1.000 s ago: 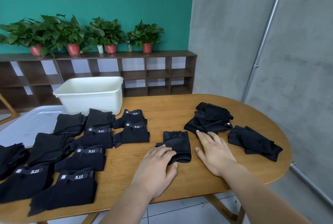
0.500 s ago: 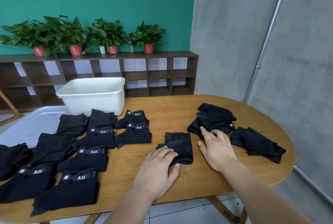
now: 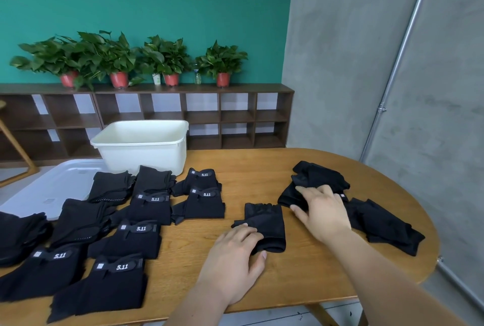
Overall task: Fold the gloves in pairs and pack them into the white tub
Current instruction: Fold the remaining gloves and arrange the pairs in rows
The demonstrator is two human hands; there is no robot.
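Under my left grip [image 3: 235, 255] is the near-left corner of a folded black glove [image 3: 271, 220], and the rest of it runs away from the palm toward the far side of the tabletop [image 3: 262, 165]. That grip is spread and lying flat, fingers on top of the fabric and thumb down by its near edge, so it's pressing rather than pinching as far as I can tell. Just to the right of it, the right grip [image 3: 323, 211] has its fingers stretched onto the near-left edge of a loose heap of gloves [image 3: 322, 175], thumb off to the left. It looks spread to me, not closed on anything yet. Another black bundle [image 3: 385, 224] lies just to the right of that grip. The white tub [image 3: 142, 148] is well off to the far left of both grips, beyond the rows of folded pairs [image 3: 149, 210] with 5.11 tags. Handling-wise, my guess is these are light, floppy fabric with zero stiffness, so they'll sag and come unfolded if lifted by one corner. No breakage worry, and they probably drag on the wood more than they slide. I'd take one off the heap by the cuff edge, pinching through both layers, and grab the folded one across its fold so it holds together on the way to the tub.
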